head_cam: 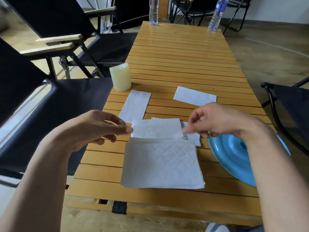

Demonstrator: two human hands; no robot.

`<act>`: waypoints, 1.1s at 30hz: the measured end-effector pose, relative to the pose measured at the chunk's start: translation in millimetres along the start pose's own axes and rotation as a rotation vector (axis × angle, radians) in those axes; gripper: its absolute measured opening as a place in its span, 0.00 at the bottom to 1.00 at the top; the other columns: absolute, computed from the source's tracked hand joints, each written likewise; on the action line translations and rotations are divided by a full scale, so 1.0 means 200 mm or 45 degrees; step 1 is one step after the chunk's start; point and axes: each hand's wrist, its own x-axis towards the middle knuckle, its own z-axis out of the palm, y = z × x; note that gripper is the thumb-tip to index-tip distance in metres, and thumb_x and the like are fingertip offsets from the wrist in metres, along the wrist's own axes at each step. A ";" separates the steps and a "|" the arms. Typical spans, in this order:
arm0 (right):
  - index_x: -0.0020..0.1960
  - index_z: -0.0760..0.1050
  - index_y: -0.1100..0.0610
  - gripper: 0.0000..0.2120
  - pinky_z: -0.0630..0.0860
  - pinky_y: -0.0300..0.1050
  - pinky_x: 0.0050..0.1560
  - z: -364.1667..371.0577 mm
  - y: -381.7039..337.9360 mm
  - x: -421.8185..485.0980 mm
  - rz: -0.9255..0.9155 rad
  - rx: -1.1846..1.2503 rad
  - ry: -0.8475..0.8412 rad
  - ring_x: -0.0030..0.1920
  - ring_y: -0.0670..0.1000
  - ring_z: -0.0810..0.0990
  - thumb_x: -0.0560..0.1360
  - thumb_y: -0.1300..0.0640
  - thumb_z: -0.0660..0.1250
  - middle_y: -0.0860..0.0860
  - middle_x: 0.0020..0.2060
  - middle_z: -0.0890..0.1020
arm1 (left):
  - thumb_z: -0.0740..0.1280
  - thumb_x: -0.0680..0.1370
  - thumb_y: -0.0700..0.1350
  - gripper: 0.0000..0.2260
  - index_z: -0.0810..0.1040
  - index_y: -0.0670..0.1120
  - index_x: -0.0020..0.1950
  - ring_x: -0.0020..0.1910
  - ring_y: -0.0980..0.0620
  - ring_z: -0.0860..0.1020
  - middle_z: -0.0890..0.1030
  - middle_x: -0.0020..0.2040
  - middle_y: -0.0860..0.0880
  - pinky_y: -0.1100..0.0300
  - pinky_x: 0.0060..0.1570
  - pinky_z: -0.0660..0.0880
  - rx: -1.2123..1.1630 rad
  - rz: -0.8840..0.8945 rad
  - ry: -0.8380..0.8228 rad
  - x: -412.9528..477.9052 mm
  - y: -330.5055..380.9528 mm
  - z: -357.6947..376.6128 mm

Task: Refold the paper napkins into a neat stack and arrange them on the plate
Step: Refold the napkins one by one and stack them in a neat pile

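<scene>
Progress looked about half done: a thick napkin stack [160, 163] lay on the counter [184, 61] just left of the blue plate [230, 158], and no napkin showed on the plate yet. The fingers of the left hand [100, 129] and right hand [217, 121] pinched opposite ends of 1 folded napkin [157, 128], left of the plate, beyond the stack. 2 loose napkins [135, 106] farther from the plate were still ungathered.
</scene>
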 end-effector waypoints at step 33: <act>0.47 0.82 0.57 0.05 0.75 0.36 0.42 0.13 0.03 0.23 -0.486 0.262 0.558 0.37 0.45 0.79 0.73 0.61 0.76 0.53 0.40 0.85 | 0.75 0.75 0.46 0.08 0.80 0.46 0.50 0.42 0.60 0.82 0.86 0.44 0.50 0.71 0.39 0.75 -0.224 0.623 0.578 0.20 0.02 0.18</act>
